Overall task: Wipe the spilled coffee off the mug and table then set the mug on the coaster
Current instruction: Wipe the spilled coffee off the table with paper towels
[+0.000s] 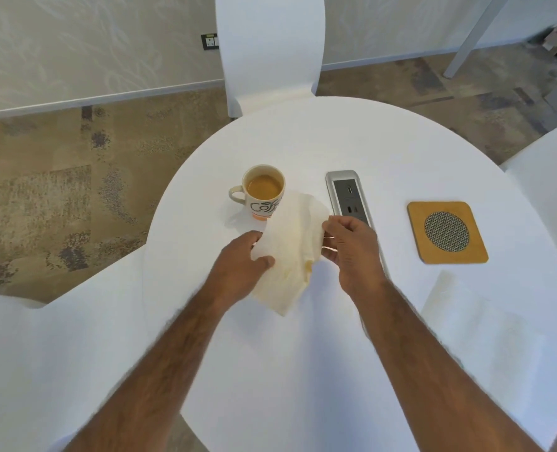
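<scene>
Between your two hands hangs a paper napkin (pixel 291 243), and both grips are pinches. Your left hand (pixel 238 256) lays its thumb (pixel 264 261) on top of the napkin's left edge; the fingers go under the sheet, so their exact lie is hidden. Your right hand (pixel 352 246) has its fingers (pixel 335 223) curled in and nipping the right edge. Holding the sheet by opposite edges looks like a way to open or refold it and bring up a clean face, since a yellow-brown stain already marks the lower right part.

Just beyond the napkin's far corner stands the mug (pixel 264 194), upright, handle to your left, coffee well up inside it. The paper overlaps its lower right side in this view; whether it touches the mug you cannot tell. An orange band shows at the mug's foot, and it may be glaze or spilled coffee. No clear puddle shows on the table (pixel 303 353), though the napkin covers the patch beside the mug.

Well off to your right lies the coaster (pixel 446 232), flat and bare, so the last step is not yet done. Between mug and coaster sits a power socket panel (pixel 349 197), which calls for a steady lift over it with that much coffee aboard. A second napkin (pixel 473 321) lies near your right forearm, and white chairs (pixel 270 50) ring the table.
</scene>
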Tool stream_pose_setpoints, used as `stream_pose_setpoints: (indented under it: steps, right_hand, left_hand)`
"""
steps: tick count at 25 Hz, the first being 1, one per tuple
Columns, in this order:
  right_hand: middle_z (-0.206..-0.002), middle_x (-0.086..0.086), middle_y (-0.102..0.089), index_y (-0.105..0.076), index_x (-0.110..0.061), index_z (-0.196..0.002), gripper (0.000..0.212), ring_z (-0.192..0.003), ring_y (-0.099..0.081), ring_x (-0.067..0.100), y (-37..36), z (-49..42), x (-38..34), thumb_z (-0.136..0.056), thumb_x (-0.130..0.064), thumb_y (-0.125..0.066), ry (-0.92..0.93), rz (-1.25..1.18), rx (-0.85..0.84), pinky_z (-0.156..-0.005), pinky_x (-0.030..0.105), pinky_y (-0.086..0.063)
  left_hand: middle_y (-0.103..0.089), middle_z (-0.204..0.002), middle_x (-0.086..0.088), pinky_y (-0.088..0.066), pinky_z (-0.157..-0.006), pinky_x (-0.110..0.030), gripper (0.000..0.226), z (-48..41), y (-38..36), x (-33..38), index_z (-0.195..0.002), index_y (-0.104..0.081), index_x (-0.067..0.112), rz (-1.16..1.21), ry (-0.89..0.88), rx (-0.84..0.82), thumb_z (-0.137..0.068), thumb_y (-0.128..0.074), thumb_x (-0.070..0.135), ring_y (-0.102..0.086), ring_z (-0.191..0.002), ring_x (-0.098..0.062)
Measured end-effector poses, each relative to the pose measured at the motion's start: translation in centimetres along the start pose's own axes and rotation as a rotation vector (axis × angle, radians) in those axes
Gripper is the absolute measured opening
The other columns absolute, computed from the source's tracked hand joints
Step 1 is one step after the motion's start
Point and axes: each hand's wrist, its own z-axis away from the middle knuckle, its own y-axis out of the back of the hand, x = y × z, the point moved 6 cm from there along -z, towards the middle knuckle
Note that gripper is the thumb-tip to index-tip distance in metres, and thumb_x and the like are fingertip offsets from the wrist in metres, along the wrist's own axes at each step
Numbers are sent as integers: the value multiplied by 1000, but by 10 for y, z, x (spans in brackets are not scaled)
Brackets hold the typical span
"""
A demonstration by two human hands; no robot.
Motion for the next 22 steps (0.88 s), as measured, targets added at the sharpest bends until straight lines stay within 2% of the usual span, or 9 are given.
stream_pose_setpoints:
  steps: [2, 5, 8, 10, 13, 16, 17, 19, 22]
  right_hand:
    - [-85, 11, -66, -62, -14, -115, 30, -56, -64, 14, 2, -5, 1, -88, 0, -63, 56, 146, 37, -53, 26, -53]
    - [-81, 8, -60, -56, -23, -134, 52, -58, -62, 17, -3, -10, 10, -89, 2, -59, 125, 354, 11, -49, 24, -50]
    - [-81, -2, -65, -61, -25, -134, 47, -71, -68, 20, -7, -9, 21, -90, -8, -58, 193, 715, -10, -61, 33, -56]
    - [-108, 3, -66, -59, -22, -136, 45, -92, -68, 25, -9, -3, 24, -93, -12, -58, 290, 1072, 80, -76, 39, -58]
    - [-112, 15, -60, -62, -13, -131, 43, -94, -63, 35, -25, 13, 16, -89, -4, -62, 692, 1330, 142, -77, 46, -55]
    - [-120, 21, -66, -69, -10, -125, 37, -106, -65, 41, -45, 26, 32, -88, -9, -67, 1045, 1377, -108, -93, 50, -54]
    - [-136, 23, -61, -64, -12, -135, 40, -123, -60, 43, -48, 25, 44, -95, -17, -62, 1040, 1429, -217, -106, 53, -48]
    - [-166, 19, -29, -34, -24, -159, 54, -154, -25, 41, -47, 16, 74, -107, -38, -41, 887, 1609, -415, -125, 55, -24]
    - [-172, 17, 3, -8, -35, -164, 61, -159, 5, 38, -43, 1, 93, -107, -54, -22, 828, 1693, -485, -127, 54, -3]
  left_hand:
    - [-68, -116, 2, -45, -73, -26, 32, -13, 11, -8, -123, -63, 22, -115, -25, -22, -92, -69, 17, -64, -105, -21]
    - [-64, -134, -2, -45, -92, -31, 48, -41, 18, -19, -137, -57, 20, -302, -65, -60, -91, -71, 21, -60, -119, -23]
    - [-64, -134, 0, -46, -104, -40, 55, -59, 15, -24, -141, -52, 28, -498, -71, -98, -89, -71, 30, -58, -125, -27]
    - [-59, -140, -6, -41, -110, -45, 58, -54, 9, -19, -147, -45, 25, -784, -192, 33, -92, -65, 27, -53, -129, -32]
    - [-47, -154, -19, -33, -119, -48, 55, -16, -11, -13, -148, -48, 7, -813, -410, 332, -93, -41, 4, -44, -143, -38]
    - [-42, -159, -20, -36, -119, -52, 56, 28, -51, -43, -148, -47, 3, -723, -383, 339, -93, -36, 9, -39, -148, -39]
    - [-33, -164, -20, -32, -121, -52, 57, 37, -64, -56, -153, -39, 3, -750, -346, 302, -97, -38, 13, -32, -152, -39]
    - [-15, -170, -19, -20, -126, -53, 60, 40, -78, -78, -160, -21, 4, -796, -242, 249, -105, -26, 28, -16, -157, -38]
    - [-10, -171, -17, -12, -126, -56, 64, 21, -73, -86, -162, -15, 5, -854, -206, 252, -106, -16, 38, -10, -158, -36]
